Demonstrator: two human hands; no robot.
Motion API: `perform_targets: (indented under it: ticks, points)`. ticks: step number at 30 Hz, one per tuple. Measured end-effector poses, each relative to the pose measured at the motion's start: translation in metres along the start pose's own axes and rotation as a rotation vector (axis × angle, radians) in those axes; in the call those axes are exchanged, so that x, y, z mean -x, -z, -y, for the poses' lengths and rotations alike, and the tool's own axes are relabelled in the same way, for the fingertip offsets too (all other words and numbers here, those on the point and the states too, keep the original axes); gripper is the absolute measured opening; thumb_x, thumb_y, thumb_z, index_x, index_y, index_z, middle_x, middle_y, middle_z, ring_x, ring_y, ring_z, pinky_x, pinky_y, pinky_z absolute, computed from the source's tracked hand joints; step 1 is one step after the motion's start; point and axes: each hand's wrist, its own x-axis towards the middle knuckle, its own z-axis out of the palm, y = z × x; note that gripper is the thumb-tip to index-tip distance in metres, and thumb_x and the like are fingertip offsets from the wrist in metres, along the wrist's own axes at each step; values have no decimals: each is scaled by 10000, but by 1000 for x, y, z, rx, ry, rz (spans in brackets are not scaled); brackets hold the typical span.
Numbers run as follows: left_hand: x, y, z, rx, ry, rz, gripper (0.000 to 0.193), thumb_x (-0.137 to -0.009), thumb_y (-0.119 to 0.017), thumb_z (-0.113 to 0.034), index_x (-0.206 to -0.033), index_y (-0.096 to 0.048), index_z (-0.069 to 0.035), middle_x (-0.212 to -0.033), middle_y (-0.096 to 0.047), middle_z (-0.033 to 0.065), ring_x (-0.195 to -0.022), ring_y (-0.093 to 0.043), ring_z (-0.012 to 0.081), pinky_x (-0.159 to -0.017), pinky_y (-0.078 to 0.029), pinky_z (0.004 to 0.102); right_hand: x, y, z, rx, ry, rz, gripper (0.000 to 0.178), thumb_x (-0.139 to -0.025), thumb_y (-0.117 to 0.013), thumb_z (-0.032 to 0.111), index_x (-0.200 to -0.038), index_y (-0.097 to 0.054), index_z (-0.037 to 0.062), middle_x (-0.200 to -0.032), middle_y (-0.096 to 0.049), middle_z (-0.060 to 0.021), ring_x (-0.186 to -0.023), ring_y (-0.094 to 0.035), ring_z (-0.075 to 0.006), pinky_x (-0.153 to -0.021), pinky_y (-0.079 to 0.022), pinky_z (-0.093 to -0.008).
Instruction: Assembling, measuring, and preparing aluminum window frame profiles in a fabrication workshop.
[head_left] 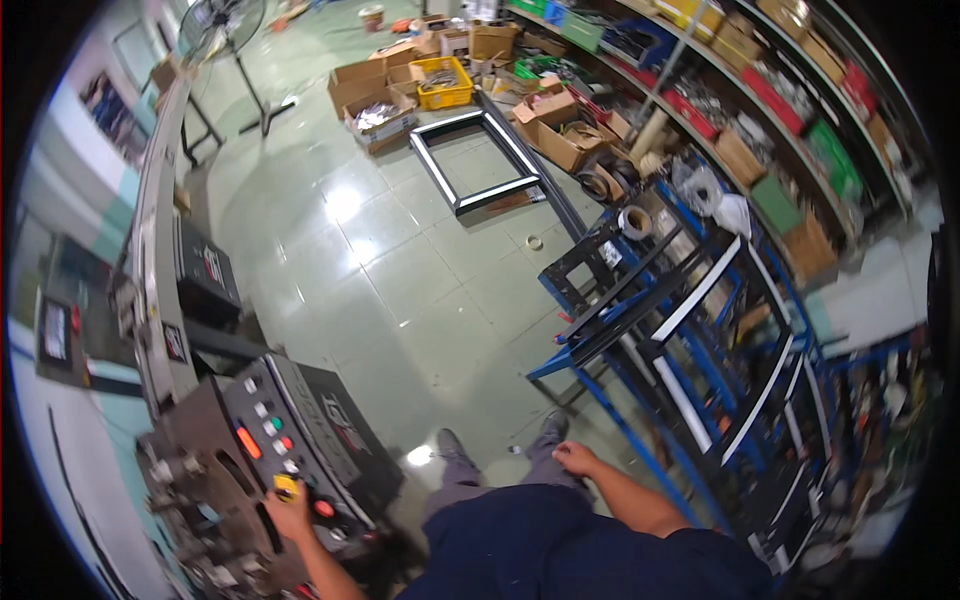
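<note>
Left hand (290, 517) is gripping what looks like a yellow tape measure (287, 486), fingers curled round it, near left above the machine's control panel (262, 408). Right hand (573, 459) is hanging half-curled, seemingly empty. Careful handling is needing my knuckles clear of the red button (323, 508).

From where I stand: big pale letters, red-and-white logo on the black control box (338, 418); similar logo on the black case (208, 268); small dark plate (173, 342), print too blurred.
</note>
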Motion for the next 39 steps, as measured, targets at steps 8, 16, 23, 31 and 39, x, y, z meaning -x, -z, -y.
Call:
perform_targets:
  ticks: [8, 16, 23, 31, 39]
  points:
    - [54, 29, -133, 962, -507, 257, 512, -894, -662, -87, -1366, -492, 15, -1231, -586, 119, -1074, -603, 252, -1007, -479, 396, 105, 8, 240, -248, 544, 116, 747, -869, -797, 433, -1476, -509, 106, -1284, -645, -198, -1177, -656, -356, -983, -536, -431]
    - [240, 21, -260, 1010, -853, 1415, 678, -917, -808, -222, -1426, -393, -53, -1088, -672, 136, -970, -676, 204, -791, -569, 340, 176, 46, 223, -60, 934, -297, 902, -781, -790, 167, -1572, -359, 124, -1404, -558, -235, -1312, -534, -433, -1122, -434, -491]
    - [382, 25, -292, 602, -554, 1873, 539, -998, -697, -434, -1424, -539, -145, -1206, -662, 36, -1124, -593, 156, -854, -505, 349, 239, 35, 43, -107, 474, -552, 871, -762, -672, -4, -1563, -345, 100, -1408, -557, -244, -1309, -540, -434, -1103, -444, -494]
    - [467, 48, -374, 1067, -564, 1829, 218, -1054, -618, -269, -1202, -665, -116, -1113, -684, -27, -1045, -605, 118, -940, -459, 336, 316, -112, -243, -193, 224, -849, 739, -751, -656, -32, -1464, -499, 84, -1163, -652, -182, -1051, -657, -370, -927, -539, -417]
    - [558, 27, -482, 1216, -616, 1598, 206, -1068, -610, -241, -1102, -704, -60, -927, -705, 7, -808, -621, 87, -724, -492, 251, 397, -289, -362, -1463, -236, -309, 239, -909, -588, -24, -1129, -635, 55, -987, -675, -45, -919, -653, -194, -829, -521, -344]
